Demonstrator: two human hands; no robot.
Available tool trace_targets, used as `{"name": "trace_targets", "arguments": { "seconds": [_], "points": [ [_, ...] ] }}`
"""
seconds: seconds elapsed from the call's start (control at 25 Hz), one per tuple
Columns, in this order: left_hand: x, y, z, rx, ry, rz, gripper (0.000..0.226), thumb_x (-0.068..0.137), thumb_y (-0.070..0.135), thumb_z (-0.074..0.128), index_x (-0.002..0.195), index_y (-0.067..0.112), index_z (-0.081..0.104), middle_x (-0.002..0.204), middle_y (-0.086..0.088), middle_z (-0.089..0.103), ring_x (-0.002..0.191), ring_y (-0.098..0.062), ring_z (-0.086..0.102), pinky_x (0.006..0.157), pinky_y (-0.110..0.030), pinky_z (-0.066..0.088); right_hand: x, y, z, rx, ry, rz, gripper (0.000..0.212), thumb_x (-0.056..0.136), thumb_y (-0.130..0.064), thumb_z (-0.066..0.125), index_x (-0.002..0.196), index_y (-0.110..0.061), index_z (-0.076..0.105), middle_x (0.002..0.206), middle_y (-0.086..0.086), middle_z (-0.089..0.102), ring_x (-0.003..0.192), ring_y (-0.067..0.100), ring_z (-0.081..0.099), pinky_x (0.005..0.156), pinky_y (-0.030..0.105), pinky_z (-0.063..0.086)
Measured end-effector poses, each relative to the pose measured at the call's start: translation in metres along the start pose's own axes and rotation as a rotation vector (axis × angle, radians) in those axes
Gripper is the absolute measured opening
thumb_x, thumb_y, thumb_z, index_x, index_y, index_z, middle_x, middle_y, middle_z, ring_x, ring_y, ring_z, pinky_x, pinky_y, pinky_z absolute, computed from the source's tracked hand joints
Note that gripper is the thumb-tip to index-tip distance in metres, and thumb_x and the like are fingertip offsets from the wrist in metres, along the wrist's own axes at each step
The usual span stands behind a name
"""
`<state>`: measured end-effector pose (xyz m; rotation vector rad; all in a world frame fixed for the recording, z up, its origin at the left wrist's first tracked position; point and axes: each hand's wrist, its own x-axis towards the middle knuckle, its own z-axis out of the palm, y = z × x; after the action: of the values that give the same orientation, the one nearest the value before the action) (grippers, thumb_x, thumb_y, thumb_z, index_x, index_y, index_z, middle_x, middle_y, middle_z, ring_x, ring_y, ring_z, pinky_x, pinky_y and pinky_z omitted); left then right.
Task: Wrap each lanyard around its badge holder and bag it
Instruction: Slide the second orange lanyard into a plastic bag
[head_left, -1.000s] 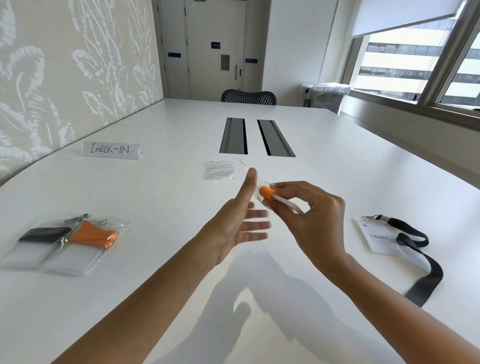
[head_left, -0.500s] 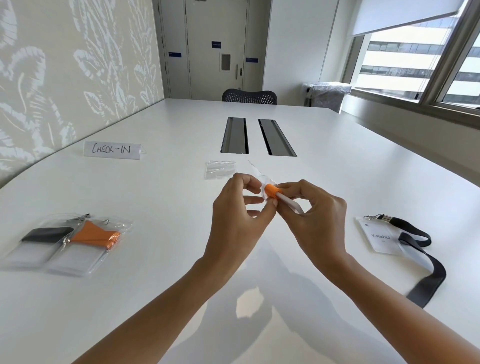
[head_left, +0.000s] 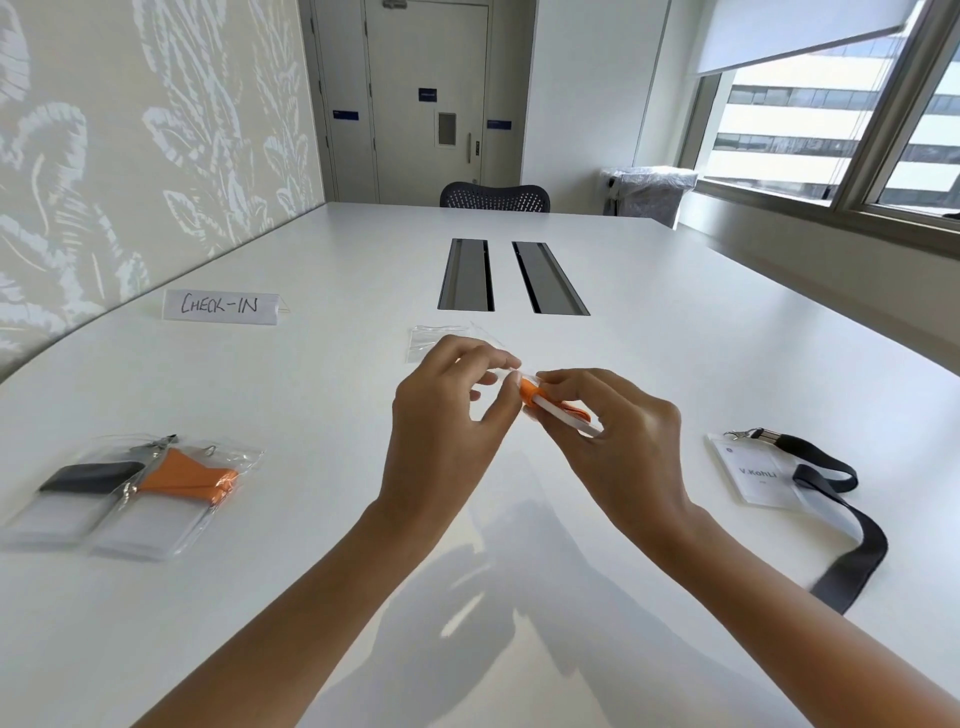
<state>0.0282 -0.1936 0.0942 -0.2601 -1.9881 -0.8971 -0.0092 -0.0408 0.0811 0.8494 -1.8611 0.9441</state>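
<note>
Above the table's middle my right hand (head_left: 618, 441) grips a badge holder wound with an orange lanyard (head_left: 531, 391), seen edge-on. My left hand (head_left: 447, 415) pinches the clear bag's open end (head_left: 506, 371) at the bundle's far tip. At the left lie two filled bags side by side, one with a black lanyard (head_left: 78, 491) and one with an orange lanyard (head_left: 179, 488). A loose badge holder (head_left: 756, 475) with an unwound black lanyard (head_left: 852, 540) lies at the right.
Spare clear bags (head_left: 431, 340) lie just beyond my hands. A "CHECK-IN" sign (head_left: 221, 306) stands at the left, near the wall. Two cable slots (head_left: 511, 278) sit in the white table (head_left: 311, 415), with a chair (head_left: 493, 196) at the far end.
My left hand was open beside the bundle, then closed in on its tip. Now it pinches the bag's end there. My right hand has kept its grip.
</note>
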Motion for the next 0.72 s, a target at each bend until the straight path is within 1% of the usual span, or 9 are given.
{"name": "trace_targets", "arguments": {
  "seconds": [0.12,0.28,0.4,0.48,0.6,0.72],
  "points": [
    [0.001,-0.0016,-0.0021,0.08,0.0,0.122,0.011,0.089,0.013,0.066,0.096,0.006,0.071,0.099,-0.005,0.064,0.079,-0.017,0.069,0.066,-0.034,0.06,0.0026,-0.0003,0.0003,-0.001,0.004,-0.032,0.013,0.077,-0.01,0.083,0.08,-0.002,0.074,0.086,0.006,0.075,0.077,0.016,0.071,0.069,0.018,0.053],
    [0.0013,-0.0012,-0.0043,0.155,-0.029,0.178,0.006,0.089,0.01,0.065,0.089,0.005,0.068,0.096,-0.006,0.063,0.074,-0.018,0.068,0.058,-0.035,0.059,0.0025,0.0008,-0.0018,0.033,-0.024,-0.022,0.012,0.076,-0.01,0.084,0.082,-0.002,0.076,0.087,0.006,0.075,0.078,0.015,0.071,0.071,0.018,0.053],
    [0.0019,-0.0015,-0.0053,0.201,-0.068,0.173,0.005,0.089,0.01,0.063,0.087,0.006,0.065,0.096,-0.004,0.061,0.066,-0.022,0.065,0.055,-0.037,0.057,0.0035,0.0008,-0.0018,0.025,-0.062,-0.044,0.012,0.075,-0.008,0.084,0.083,-0.003,0.077,0.088,0.007,0.075,0.078,0.017,0.071,0.069,0.021,0.054],
    [0.0022,-0.002,-0.0049,0.203,-0.098,0.17,0.004,0.089,0.009,0.063,0.087,0.006,0.063,0.097,-0.003,0.059,0.066,-0.022,0.063,0.057,-0.038,0.057,0.0049,0.0017,-0.0024,0.0,-0.083,-0.089,0.013,0.074,-0.006,0.083,0.085,-0.003,0.077,0.089,0.007,0.075,0.077,0.02,0.072,0.068,0.024,0.055],
    [0.0028,-0.0032,-0.0031,0.168,-0.136,0.145,0.003,0.09,0.009,0.061,0.089,0.007,0.06,0.097,0.0,0.055,0.07,-0.017,0.061,0.062,-0.038,0.057,0.0067,0.0045,-0.0046,-0.034,-0.139,-0.141,0.014,0.077,-0.005,0.081,0.09,-0.003,0.077,0.091,0.009,0.075,0.08,0.023,0.072,0.067,0.031,0.057],
    [0.002,-0.0058,0.0002,0.145,-0.154,0.104,0.004,0.091,0.012,0.06,0.088,0.009,0.059,0.096,0.004,0.052,0.072,-0.01,0.058,0.065,-0.036,0.057,0.0086,0.0053,-0.005,-0.02,-0.211,-0.112,0.014,0.079,-0.005,0.078,0.093,-0.004,0.078,0.092,0.01,0.075,0.08,0.024,0.072,0.068,0.031,0.058]
  ]
}}
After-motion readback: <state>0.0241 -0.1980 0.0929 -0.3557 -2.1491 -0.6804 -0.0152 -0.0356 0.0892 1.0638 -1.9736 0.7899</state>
